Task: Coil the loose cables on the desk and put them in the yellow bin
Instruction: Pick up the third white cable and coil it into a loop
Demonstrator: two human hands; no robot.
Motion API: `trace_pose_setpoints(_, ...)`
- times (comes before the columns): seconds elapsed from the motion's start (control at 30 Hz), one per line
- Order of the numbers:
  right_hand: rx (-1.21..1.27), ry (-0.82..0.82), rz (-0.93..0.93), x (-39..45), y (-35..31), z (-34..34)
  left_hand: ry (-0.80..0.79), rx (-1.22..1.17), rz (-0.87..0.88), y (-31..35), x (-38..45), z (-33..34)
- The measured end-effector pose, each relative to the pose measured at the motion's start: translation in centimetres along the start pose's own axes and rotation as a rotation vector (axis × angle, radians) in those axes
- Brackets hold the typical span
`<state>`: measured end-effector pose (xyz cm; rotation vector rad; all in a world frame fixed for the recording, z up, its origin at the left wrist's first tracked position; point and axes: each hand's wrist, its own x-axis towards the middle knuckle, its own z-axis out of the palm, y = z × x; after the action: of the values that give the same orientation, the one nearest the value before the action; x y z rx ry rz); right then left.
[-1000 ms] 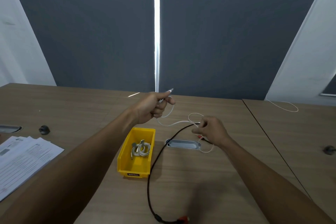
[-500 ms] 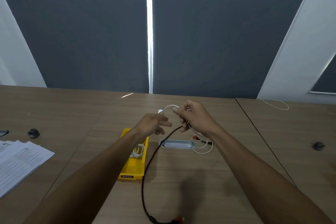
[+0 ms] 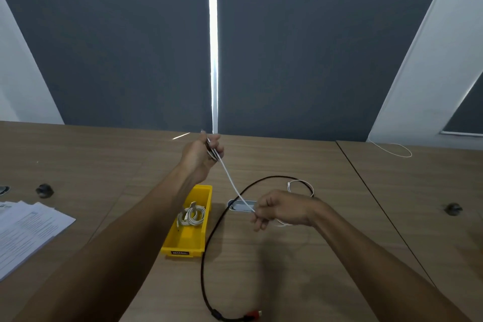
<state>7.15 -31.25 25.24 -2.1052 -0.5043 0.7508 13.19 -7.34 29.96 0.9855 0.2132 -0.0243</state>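
My left hand (image 3: 202, 154) is closed on the gathered end of the white cable (image 3: 233, 185), raised beyond the bin (image 3: 206, 200). I judge this grip anchors the loops while the coil forms. My right hand (image 3: 283, 208) pinches the same cable nearer me, which keeps the span between both hands taut and straight for the next loop. The free tail curls just past my right wrist.

Count:
- One bin, below and between my forearms, holding one coiled cable (image 3: 192, 215).
- One black cable (image 3: 209, 256), loose on the desk (image 3: 287, 269), looping under my right hand toward me.
- One thin white cable (image 3: 392, 148), far right, well apart from both hands.
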Motion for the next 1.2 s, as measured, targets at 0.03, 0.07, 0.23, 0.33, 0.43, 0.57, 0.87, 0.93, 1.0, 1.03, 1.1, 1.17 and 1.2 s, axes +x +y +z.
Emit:
trace_pose_setpoints(0.03,-0.076,-0.007,-0.007,0.0,0.8,0.1,-0.018,-0.028,-0.019,0.8,-0.2,0.1)
trace_pose_setpoints(0.07,-0.146,0.005,-0.013,0.1,1.2,0.1,-0.042,-0.036,-0.041,1.5,-0.4,0.3)
trace_pose_setpoints(0.23,-0.32,0.295,0.045,1.5,1.2,0.0,-0.165,0.037,-0.097,2.5,-1.5,1.5)
trace_pose_setpoints(0.33,-0.28,0.422,0.066,2.2,1.1,-0.7,-0.247,0.208,-0.043,3.0,-2.4,1.6)
trace_pose_setpoints(0.43,-0.215,0.614,0.063,2.5,1.2,-2.0,-0.304,0.396,-0.03,2.9,-3.0,0.9)
trace_pose_setpoints(0.57,-0.15,0.787,0.001,2.6,-0.3,-3.4,-0.357,0.665,-0.047,1.9,-3.9,-0.1)
trace_pose_setpoints(0.87,-0.189,0.742,-0.125,1.8,-5.5,-3.1,-0.274,1.053,0.019,-2.0,-4.5,0.0)
trace_pose_setpoints(0.93,-0.205,0.711,-0.149,1.6,-6.3,-2.6,-0.256,1.04,0.015,-2.7,-4.1,0.2)
trace_pose_setpoints(1.0,-0.194,0.674,-0.167,1.5,-6.7,-2.5,-0.246,0.984,0.012,-3.2,-3.7,0.3)
trace_pose_setpoints(1.03,-0.177,0.647,-0.167,1.4,-6.9,-2.5,-0.24,0.943,0.02,-3.4,-3.5,0.2)
trace_pose_setpoints(1.1,-0.134,0.565,-0.157,1.1,-7.0,-2.5,-0.206,0.841,0.045,-3.7,-3.2,0.1)
trace_pose_setpoints(1.17,-0.089,0.467,-0.149,0.7,-6.9,-2.4,-0.116,0.707,0.075,-3.8,-2.6,0.2)
trace_pose_setpoints(1.2,-0.074,0.416,-0.138,0.5,-6.8,-2.4,-0.059,0.632,0.091,-3.8,-2.2,0.3)
